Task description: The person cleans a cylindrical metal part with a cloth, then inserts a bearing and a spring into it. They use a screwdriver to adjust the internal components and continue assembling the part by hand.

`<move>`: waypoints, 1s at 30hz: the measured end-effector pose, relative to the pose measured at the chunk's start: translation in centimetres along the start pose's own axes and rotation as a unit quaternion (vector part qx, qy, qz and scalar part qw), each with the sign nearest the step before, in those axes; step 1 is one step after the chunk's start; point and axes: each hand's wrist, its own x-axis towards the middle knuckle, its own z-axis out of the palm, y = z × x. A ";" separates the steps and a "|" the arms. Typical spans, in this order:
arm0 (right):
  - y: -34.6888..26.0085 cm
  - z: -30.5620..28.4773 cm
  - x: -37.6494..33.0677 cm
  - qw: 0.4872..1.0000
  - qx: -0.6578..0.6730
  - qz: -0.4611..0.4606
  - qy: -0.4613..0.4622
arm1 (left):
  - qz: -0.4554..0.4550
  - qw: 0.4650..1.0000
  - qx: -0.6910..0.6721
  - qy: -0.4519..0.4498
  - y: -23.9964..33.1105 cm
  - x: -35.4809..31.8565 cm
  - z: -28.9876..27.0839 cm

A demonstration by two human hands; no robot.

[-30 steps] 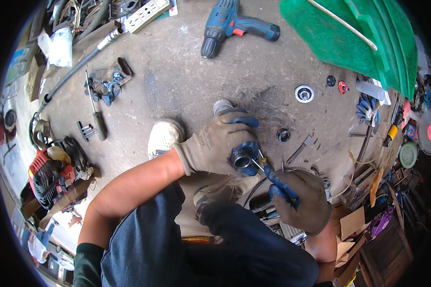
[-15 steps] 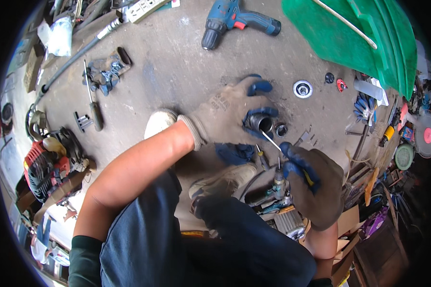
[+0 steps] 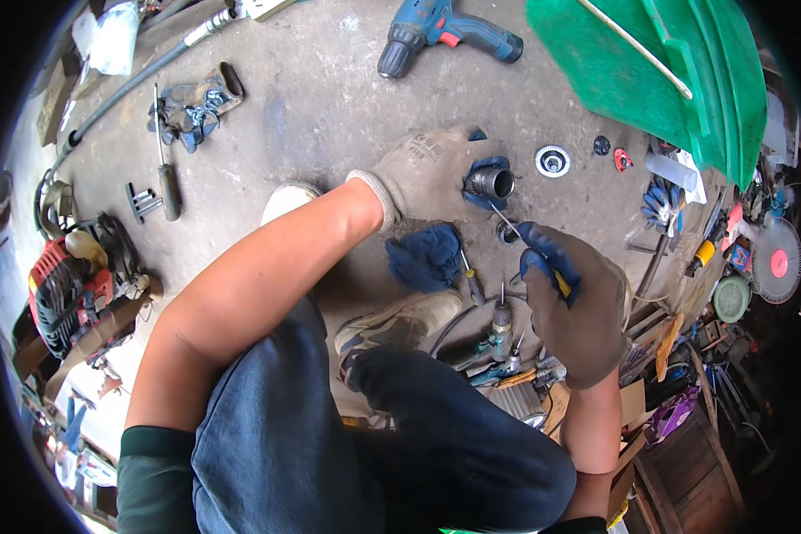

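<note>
My left hand (image 3: pixel 432 176), in a grey work glove with dark blue palm coating, is closed around a short dark metal sleeve (image 3: pixel 492 184). Its round hollow mouth faces right. In a matching glove, my right hand (image 3: pixel 578 307) grips a screwdriver with a thin metal shaft (image 3: pixel 505 214); a bit of yellow handle shows between the fingers. The shaft points up and left, its tip at the sleeve's lower edge; whether it touches cannot be made out. Below the sleeve lies a small dark ring-shaped part (image 3: pixel 507 233) on the floor. A toothed metal gear (image 3: pixel 553 161) rests further right.
A blue cordless drill (image 3: pixel 440 34) lies at the far side, beside a green plastic sheet (image 3: pixel 659 80). Near my shoe are a blue cloth-like bundle (image 3: pixel 425 258) and another screwdriver (image 3: pixel 473 280). A long-shafted screwdriver (image 3: pixel 168 191) lies left. Tools and boxes crowd the right.
Both hands have moved away from me with the sleeve and screwdriver. The sleeve's mouth has turned more to the right, and the screwdriver tip has left the mouth for the lower edge.
</note>
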 end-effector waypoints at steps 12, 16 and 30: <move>-1.9 0.2 0.5 0.996 -0.078 0.039 0.007 | -0.038 0.997 0.028 -0.057 1.1 0.4 -0.2; -2.3 0.6 1.0 0.989 -0.141 -0.024 0.027 | -0.058 0.995 0.045 -0.060 1.0 0.8 -0.2; -3.5 -0.3 1.9 0.991 -0.036 0.112 -0.058 | -0.013 0.998 0.045 -0.050 0.5 -0.2 0.1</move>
